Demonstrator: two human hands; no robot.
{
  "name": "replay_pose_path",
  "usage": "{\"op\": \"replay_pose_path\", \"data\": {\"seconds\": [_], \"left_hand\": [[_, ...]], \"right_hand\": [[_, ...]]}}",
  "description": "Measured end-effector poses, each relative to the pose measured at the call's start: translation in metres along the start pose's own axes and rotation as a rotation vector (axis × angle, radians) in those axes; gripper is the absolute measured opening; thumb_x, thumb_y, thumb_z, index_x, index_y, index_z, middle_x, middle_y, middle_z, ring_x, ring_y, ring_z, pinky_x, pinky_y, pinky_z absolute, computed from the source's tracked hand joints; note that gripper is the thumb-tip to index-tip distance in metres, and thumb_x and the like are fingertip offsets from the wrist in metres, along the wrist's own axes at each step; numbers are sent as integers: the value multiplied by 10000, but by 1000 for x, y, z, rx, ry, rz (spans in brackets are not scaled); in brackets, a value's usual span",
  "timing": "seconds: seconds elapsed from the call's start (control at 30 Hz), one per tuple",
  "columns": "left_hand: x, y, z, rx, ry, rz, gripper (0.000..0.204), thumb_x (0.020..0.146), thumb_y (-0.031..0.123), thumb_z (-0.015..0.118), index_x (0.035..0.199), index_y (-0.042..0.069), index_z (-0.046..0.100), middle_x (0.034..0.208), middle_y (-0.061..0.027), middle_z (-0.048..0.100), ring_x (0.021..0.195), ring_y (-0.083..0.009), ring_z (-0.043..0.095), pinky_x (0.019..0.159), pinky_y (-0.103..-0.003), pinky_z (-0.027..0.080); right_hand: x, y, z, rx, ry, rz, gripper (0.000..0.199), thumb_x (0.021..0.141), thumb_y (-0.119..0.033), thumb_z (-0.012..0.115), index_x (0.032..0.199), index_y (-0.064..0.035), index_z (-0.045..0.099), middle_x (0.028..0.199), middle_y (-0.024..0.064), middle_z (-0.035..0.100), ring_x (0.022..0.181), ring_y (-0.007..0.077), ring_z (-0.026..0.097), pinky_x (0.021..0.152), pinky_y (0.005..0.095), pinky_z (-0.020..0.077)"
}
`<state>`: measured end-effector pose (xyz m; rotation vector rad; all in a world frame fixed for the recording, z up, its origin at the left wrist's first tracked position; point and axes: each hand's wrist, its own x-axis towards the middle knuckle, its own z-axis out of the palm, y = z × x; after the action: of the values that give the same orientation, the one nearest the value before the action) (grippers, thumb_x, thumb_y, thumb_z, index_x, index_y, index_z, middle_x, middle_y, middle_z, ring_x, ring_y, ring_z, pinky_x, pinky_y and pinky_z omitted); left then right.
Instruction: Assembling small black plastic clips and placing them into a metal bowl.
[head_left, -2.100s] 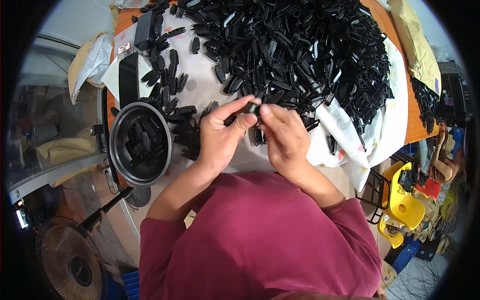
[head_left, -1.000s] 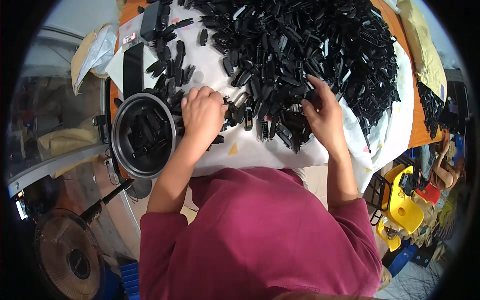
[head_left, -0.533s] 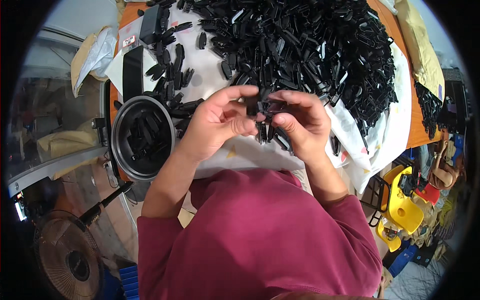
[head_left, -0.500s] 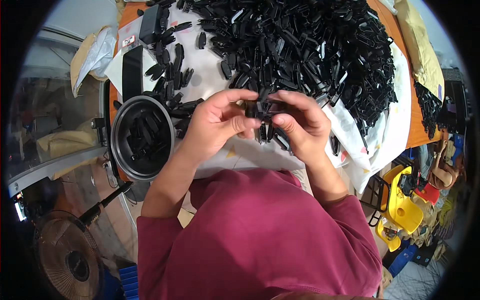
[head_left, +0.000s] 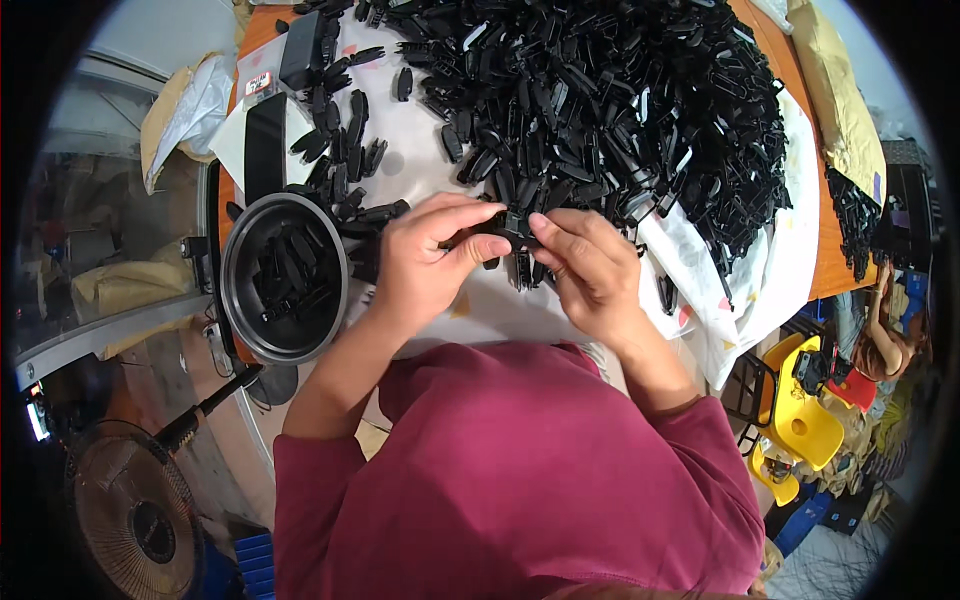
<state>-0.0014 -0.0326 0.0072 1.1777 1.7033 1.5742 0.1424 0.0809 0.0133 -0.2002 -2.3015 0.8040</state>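
Observation:
Both my hands meet at the near edge of the table, around a small black plastic part (head_left: 515,226). My left hand (head_left: 425,255) pinches it from the left between thumb and fingers. From the right, my right hand (head_left: 592,262) grips its other side, with thumb and forefinger pressed together. My fingers cover much of the part, so its exact kind is unclear. Just beyond lies a big heap of similar black plastic parts (head_left: 600,110). A metal bowl (head_left: 232,285) with more black parts inside stands left of my left forearm.
A white cloth (head_left: 410,150) covers much of the orange table (head_left: 832,240). Loose black parts, a phone-like dark slab (head_left: 265,145) and a dark box (head_left: 300,50) lie at the left. A fan (head_left: 135,505) stands lower left; a yellow chair (head_left: 808,425) and another person (head_left: 885,340) are at right.
My right hand has turned and closed in, its fingers now bunched against the black part. My left hand stays nearly in place with its grip kept.

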Motion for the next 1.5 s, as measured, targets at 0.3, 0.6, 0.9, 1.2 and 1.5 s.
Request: {"op": "replay_pose_path", "data": {"seconds": [0.3, 0.6, 0.9, 1.2, 1.5], "left_hand": [[-17, -20, 21, -651, 54, -338, 284, 842, 139, 598, 1067, -34, 577, 984, -47, 609, 841, -82, 547, 771, -210, 420], [-31, -37, 15, -957, 21, -477, 325, 854, 212, 580, 1094, -6, 555, 1013, -72, 607, 934, -119, 537, 885, -269, 372], [-34, -36, 37, -919, 142, -431, 332, 840, 217, 606, 1080, -9, 562, 964, -55, 608, 869, -115, 543, 820, -254, 402], [-16, -47, -31, -535, 520, -333, 111, 820, 130, 546, 851, 32, 586, 815, -92, 597, 657, -174, 564, 588, -287, 446], [1, -50, -31, 1100, 101, -106, 146, 771, 212, 585, 770, 68, 609, 725, -113, 594, 682, -309, 596, 589, -407, 467]], "right_hand": [[-34, -12, 30, 669, 66, 876, 255, 806, -40, 621, 1044, 31, 563, 917, 88, 601, 758, 104, 556, 671, 213, 460], [-39, -4, 47, 501, -7, 736, 226, 814, -22, 609, 1016, 53, 540, 925, 68, 619, 801, 80, 551, 729, 214, 459], [-39, -5, 38, 767, 109, 787, 167, 831, -4, 576, 984, 44, 529, 914, 97, 620, 762, 106, 577, 677, 217, 472], [-34, 51, -28, -748, -394, 550, 268, 674, -131, 674, 925, -58, 616, 928, 106, 583, 855, 289, 557, 718, 379, 454], [-34, 49, -28, -522, -182, 507, 178, 702, -15, 573, 876, -24, 607, 834, 131, 550, 728, 311, 568, 634, 387, 452]]}}
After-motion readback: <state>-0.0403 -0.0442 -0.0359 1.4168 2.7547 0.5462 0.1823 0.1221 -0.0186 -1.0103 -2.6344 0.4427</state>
